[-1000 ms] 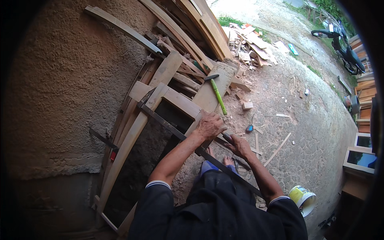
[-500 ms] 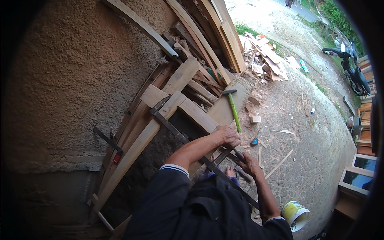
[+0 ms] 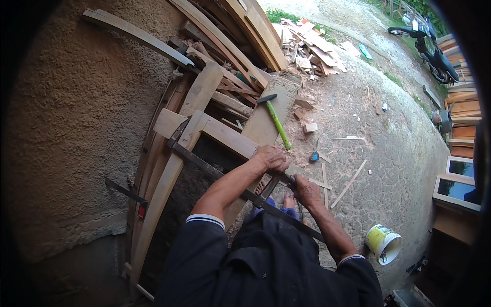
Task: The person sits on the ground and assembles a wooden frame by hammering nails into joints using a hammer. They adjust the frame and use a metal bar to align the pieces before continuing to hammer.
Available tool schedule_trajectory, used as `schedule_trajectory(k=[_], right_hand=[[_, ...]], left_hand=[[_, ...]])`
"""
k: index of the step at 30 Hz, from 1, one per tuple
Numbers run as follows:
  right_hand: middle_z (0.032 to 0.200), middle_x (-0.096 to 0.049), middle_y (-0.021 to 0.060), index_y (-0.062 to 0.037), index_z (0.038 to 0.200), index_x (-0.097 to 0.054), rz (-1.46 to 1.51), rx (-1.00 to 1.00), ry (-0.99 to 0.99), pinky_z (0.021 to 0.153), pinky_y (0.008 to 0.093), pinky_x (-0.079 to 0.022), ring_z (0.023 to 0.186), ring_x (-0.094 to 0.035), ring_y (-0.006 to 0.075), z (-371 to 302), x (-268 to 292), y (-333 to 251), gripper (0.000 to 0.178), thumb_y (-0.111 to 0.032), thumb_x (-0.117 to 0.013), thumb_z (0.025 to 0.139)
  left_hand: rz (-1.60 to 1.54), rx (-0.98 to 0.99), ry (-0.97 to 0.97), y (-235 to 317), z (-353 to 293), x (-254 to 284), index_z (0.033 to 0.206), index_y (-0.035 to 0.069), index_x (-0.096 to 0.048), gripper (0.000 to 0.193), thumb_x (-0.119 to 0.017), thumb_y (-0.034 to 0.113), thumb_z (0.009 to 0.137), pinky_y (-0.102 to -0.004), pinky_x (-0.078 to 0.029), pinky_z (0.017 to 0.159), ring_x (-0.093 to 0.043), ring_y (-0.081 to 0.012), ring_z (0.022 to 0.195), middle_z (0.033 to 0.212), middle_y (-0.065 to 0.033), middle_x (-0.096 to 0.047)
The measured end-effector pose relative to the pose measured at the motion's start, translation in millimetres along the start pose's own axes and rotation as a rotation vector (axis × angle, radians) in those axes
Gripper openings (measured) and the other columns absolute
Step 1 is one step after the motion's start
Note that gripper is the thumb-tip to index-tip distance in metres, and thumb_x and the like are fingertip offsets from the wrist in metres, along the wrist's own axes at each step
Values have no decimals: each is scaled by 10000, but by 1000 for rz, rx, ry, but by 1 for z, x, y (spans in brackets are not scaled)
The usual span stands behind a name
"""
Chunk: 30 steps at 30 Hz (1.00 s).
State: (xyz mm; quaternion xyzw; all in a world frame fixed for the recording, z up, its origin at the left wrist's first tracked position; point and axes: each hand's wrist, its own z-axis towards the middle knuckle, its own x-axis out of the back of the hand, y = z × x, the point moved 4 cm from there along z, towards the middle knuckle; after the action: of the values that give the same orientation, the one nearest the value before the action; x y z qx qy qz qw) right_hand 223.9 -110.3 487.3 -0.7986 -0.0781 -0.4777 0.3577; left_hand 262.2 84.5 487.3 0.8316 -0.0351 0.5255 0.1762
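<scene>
A long dark metal bar clamp lies across a pale wooden frame, its far jaw hooked over the frame's left side. My left hand is closed at the frame's near right corner, about the clamp's screw end; its fingertips are partly hidden. Just right of it, my right hand wraps round the clamp's screw handle. Beyond my hands, a hammer with a green handle rests on a broad wooden board.
Long planks lean by the rough wall on the left. A smaller clamp with a red part hangs there. A tape measure and scrap sticks lie on the ground. A bucket lies tipped at the right, and a motorcycle stands far off.
My view has shifted, so the frame, hammer and planks appear farther left. Both hands stay at the clamp, and the right hand has turned slightly on the handle.
</scene>
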Motion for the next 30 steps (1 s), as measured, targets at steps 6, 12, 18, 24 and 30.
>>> schedule_trajectory(k=[6, 12, 18, 24, 30], right_hand=[[748, -607, 1, -39, 990, -604, 758, -160, -834, 619, 385, -487, 667, -596, 200, 28, 4, 22, 463, -458, -761, 875], [904, -701, 209, -52, 1143, -585, 88, 74, -36, 700, 509, -525, 862, -676, 414, 2, 10, 1, 497, -433, -739, 863], [736, -664, 151, -58, 1022, -636, 232, 52, -295, 613, 471, -499, 629, -631, 335, 25, -3, 11, 391, -377, -777, 847], [812, -642, 42, -52, 1031, -639, 545, -29, -609, 588, 393, -480, 701, -615, 201, 28, 9, 14, 347, -325, -775, 865], [823, -682, 205, -84, 1125, -583, -51, -33, -6, 646, 524, -525, 782, -681, 413, 3, -2, -3, 340, -261, -711, 864]], left_hand=[[-1, 67, -67, -2, 0, -5, 805, 136, -797, 536, -411, 466, 975, -433, -555, 912, -710, -295, 1004, 939, -93, -763], [-8, 64, -63, -2, -2, 2, 934, 163, -797, 397, -510, 431, 873, -430, -571, 883, -720, -298, 1013, 1057, -131, -748], [-39, 37, -60, 2, -8, 10, 870, 153, -794, 458, -440, 441, 917, -438, -571, 876, -713, -307, 1001, 992, -111, -757], [-51, 50, -17, 2, -12, 18, 830, 137, -786, 491, -410, 433, 940, -451, -568, 884, -707, -327, 999, 971, -118, -757], [-31, -4, -19, 0, -4, 5, 928, 153, -793, 420, -465, 413, 892, -398, -554, 918, -711, -279, 1025, 1041, -107, -753]])
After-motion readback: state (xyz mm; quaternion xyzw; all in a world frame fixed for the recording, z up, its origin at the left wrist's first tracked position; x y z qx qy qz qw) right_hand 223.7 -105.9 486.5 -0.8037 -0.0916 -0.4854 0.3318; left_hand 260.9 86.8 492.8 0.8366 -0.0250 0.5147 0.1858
